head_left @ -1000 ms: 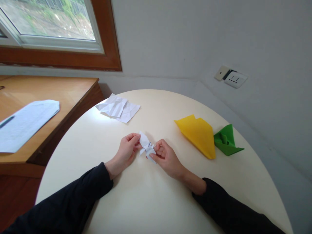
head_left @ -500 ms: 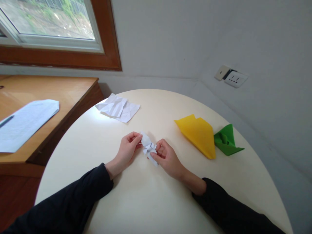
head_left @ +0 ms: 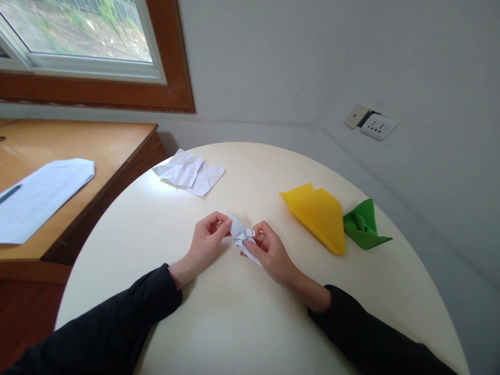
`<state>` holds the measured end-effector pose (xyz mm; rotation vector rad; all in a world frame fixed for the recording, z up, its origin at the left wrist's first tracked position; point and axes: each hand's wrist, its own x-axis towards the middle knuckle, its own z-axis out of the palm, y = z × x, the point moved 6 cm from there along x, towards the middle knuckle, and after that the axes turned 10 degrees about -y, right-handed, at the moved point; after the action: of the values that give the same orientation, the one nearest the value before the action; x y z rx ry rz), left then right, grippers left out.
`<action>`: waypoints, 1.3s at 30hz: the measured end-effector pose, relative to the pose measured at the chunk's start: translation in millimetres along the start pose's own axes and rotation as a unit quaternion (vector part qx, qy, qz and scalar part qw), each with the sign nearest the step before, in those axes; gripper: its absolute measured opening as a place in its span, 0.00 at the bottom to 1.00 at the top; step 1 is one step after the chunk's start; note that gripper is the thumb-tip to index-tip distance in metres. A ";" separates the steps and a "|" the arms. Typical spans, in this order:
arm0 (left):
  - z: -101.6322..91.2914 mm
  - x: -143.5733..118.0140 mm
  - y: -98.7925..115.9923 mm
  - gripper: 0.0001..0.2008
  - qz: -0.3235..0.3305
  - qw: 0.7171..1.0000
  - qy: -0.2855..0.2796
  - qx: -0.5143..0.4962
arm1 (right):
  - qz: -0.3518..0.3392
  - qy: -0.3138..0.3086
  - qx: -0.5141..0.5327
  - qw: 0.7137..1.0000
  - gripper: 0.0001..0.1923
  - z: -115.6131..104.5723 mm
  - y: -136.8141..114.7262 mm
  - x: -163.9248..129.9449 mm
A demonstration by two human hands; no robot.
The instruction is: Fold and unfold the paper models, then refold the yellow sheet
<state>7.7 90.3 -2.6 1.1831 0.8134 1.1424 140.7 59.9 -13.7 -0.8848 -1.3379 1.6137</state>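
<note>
A small folded white paper [head_left: 239,234] is held between my two hands, a little above the round table. My left hand [head_left: 209,238] pinches its upper left end between thumb and fingers. My right hand [head_left: 272,253] grips the folded middle and lower right part, thumb on top. The paper's centre is a bunch of small folds, with a flat flap toward each end. My fingers hide parts of its edges and its underside.
Creased white sheets [head_left: 189,173] lie at the table's back left. A folded yellow paper [head_left: 317,216] and a folded green paper [head_left: 365,226] sit on the right of the white round table [head_left: 219,323]. A wooden desk [head_left: 117,143] with papers [head_left: 47,198] and a pen [head_left: 10,193] adjoins at left.
The folded paper has shifted slightly to the right and turned a little. My left thumb has moved right along its end, and my right fingers have shifted slightly. Both hands keep their hold.
</note>
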 end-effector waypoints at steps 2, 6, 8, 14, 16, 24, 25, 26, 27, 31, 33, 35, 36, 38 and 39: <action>0.2 0.1 -0.1 0.11 -0.002 1.000 0.000 -0.002 | -0.002 0.001 -0.005 1.000 0.20 -0.4 -1.4 -0.3; 0.4 -0.4 -0.5 0.11 -0.008 1.000 0.005 -0.009 | -0.001 0.005 -0.008 1.000 0.20 -0.8 -2.0 -0.2; 0.7 -1.0 0.2 0.11 -0.008 1.000 0.005 -0.007 | 0.002 0.007 -0.005 1.000 0.20 -0.8 -1.5 0.0; 1.9 -2.6 4.6 0.11 0.004 1.000 0.000 0.023 | 0.000 0.015 -0.008 1.000 0.20 -1.2 -1.1 0.1; 2.2 -2.7 5.5 0.11 0.009 0.999 -0.003 0.033 | 0.000 0.018 -0.012 1.000 0.20 -1.4 -0.7 0.2; 1.9 -3.7 8.4 0.10 0.026 0.997 -0.016 0.076 | 0.007 0.030 -0.020 0.999 0.20 -1.3 0.2 -0.1; 1.9 -4.1 8.6 0.11 0.028 0.996 -0.018 0.081 | 0.008 0.030 -0.021 0.999 0.20 -1.3 0.2 -0.2; 1.9 -4.4 8.8 0.11 0.030 0.996 -0.020 0.085 | 0.008 0.031 -0.023 0.999 0.20 -1.5 0.1 -0.2; 2.1 -4.7 9.1 0.11 0.033 0.995 -0.023 0.090 | 0.007 0.032 -0.027 0.999 0.20 -1.8 0.2 -0.2; 4.0 -5.5 11.9 0.11 0.051 0.992 -0.031 0.108 | 0.005 0.039 -0.048 0.998 0.19 -3.5 2.0 0.6; 5.5 -5.5 14.2 0.11 0.062 0.990 -0.035 0.119 | 0.007 0.042 -0.054 0.998 0.18 -4.1 3.4 1.2; 6.6 -5.4 15.8 0.11 0.071 0.988 -0.039 0.129 | 0.008 0.044 -0.056 0.997 0.18 -4.3 3.5 1.5; 6.9 -5.2 16.1 0.11 0.072 0.988 -0.041 0.133 | 0.008 0.043 -0.055 0.998 0.18 -4.1 3.0 1.4; 6.6 -5.0 16.0 0.11 0.073 0.987 -0.042 0.140 | 0.005 0.035 -0.046 0.998 0.18 -3.0 1.0 1.2; 6.1 -4.9 15.6 0.10 0.072 0.986 -0.041 0.142 | 0.003 0.029 -0.039 0.999 0.18 -2.1 -0.2 1.0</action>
<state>8.4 83.8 13.6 1.5372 0.8579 1.1109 142.2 61.6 -13.9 -0.9764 -1.3669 1.5363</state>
